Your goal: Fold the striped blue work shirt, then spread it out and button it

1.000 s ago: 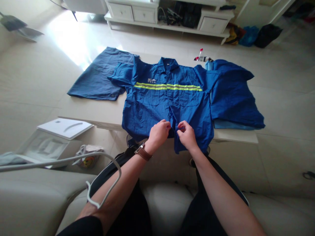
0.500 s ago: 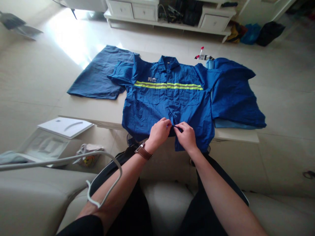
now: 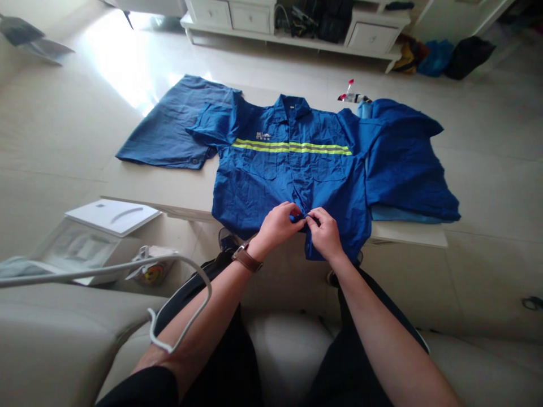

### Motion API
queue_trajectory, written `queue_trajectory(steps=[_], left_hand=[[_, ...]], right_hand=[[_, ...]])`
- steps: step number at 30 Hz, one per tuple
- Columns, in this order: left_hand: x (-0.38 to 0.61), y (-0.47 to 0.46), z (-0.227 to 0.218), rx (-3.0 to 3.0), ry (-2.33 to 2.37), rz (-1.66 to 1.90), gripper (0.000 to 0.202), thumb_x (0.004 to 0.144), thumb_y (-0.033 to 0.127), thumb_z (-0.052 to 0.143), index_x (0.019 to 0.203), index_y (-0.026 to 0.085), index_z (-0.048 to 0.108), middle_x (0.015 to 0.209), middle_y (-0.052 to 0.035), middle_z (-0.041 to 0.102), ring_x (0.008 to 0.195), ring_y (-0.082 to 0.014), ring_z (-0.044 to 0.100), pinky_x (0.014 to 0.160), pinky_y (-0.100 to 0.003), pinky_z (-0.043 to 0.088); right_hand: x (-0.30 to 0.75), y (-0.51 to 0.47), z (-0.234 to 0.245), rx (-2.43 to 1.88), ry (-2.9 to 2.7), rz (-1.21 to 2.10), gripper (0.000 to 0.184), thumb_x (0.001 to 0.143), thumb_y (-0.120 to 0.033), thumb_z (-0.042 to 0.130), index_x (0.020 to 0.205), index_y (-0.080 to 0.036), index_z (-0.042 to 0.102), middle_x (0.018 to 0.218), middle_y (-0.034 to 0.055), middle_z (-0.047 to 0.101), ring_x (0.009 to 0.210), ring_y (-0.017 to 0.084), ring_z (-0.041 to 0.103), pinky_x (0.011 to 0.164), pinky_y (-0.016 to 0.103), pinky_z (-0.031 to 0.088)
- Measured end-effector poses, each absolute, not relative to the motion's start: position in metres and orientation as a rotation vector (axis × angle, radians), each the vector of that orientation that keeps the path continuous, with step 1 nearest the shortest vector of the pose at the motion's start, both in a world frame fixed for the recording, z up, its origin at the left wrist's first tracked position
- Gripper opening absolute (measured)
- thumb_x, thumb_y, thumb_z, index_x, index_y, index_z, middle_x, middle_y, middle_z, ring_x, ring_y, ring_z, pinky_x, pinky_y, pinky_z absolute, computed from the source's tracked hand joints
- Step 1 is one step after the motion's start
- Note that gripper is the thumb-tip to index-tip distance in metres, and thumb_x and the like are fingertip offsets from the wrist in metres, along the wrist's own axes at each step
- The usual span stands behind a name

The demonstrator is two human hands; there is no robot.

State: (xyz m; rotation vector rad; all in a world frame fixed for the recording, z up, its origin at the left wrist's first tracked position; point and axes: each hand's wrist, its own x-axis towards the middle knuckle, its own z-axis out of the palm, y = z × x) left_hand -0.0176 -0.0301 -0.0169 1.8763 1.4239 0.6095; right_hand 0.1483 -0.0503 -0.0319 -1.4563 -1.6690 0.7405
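Pinching a blue shirt (image 3: pixel 254 175) near its six o'clock hem, left hand (image 3: pixel 278 224) and right hand (image 3: pixel 326 230) sit close together; it lies across a pale table (image 3: pixel 178 186), another blue garment (image 3: pixel 163 133) toward ten o'clock.

Work shirt (image 3: pixel 292 164): blue, lying face up across the table (image 3: pixel 169 183), collar (image 3: pixel 279 108) at the far end, hem over the near edge. A yellow band (image 3: pixel 263 146) with a grey centre line crosses the chest, pale lettering and an emblem above it at picture left. A pocket shows below the band on each side. Sleeves extend outward. The upper front edges meet; the lower front is bunched, creases spreading from it. The picture-right front panel hangs lower.
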Motion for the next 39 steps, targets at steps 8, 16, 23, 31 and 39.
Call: queue_trajectory(steps=[8,16,23,31,39], left_hand=[[-0.022,-0.030,-0.019,2.001,1.454,0.539,0.011,0.094,0.020,0.068,0.102,0.021,0.075,0.101,-0.0028,0.074,0.091,-0.0176,0.068,0.080,-0.028,0.048],[-0.015,-0.039,-0.009,2.038,1.635,0.426,0.019,0.098,0.020,0.058,0.110,0.025,0.072,0.110,-0.0038,0.072,0.096,-0.0197,0.068,0.077,-0.029,0.047],[-0.013,-0.037,-0.011,1.984,1.596,0.465,0.023,0.095,0.014,0.055,0.109,0.025,0.070,0.111,-0.0040,0.071,0.096,-0.0197,0.067,0.078,-0.028,0.046],[-0.013,-0.034,-0.017,1.851,1.504,0.573,0.022,0.091,0.008,0.055,0.100,0.020,0.070,0.101,-0.0058,0.069,0.091,-0.0188,0.063,0.084,-0.029,0.048],[-0.013,-0.034,-0.022,1.838,1.462,0.620,0.019,0.088,0.007,0.055,0.093,0.019,0.069,0.097,-0.0052,0.068,0.087,-0.0170,0.061,0.082,-0.028,0.047]], right_hand=[[0.150,-0.049,-0.032,-1.453,-1.737,0.758,0.015,0.091,-0.026,0.053,0.078,-0.020,0.057,0.085,0.0069,0.062,0.083,0.021,0.059,0.077,0.033,0.043],[0.148,-0.047,-0.028,-1.435,-1.785,0.809,0.014,0.090,-0.026,0.051,0.078,-0.020,0.056,0.086,0.0063,0.062,0.083,0.021,0.058,0.078,0.033,0.043],[0.147,-0.046,-0.031,-1.462,-1.765,0.842,0.015,0.090,-0.027,0.050,0.079,-0.020,0.056,0.086,0.0058,0.062,0.083,0.020,0.058,0.078,0.033,0.042],[0.150,-0.046,-0.035,-1.571,-1.737,0.816,0.017,0.091,-0.031,0.053,0.080,-0.021,0.062,0.085,0.0066,0.068,0.082,0.022,0.062,0.077,0.034,0.043],[0.150,-0.046,-0.038,-1.637,-1.726,0.772,0.022,0.092,-0.035,0.053,0.081,-0.020,0.065,0.088,0.0082,0.072,0.084,0.024,0.065,0.079,0.035,0.044]])
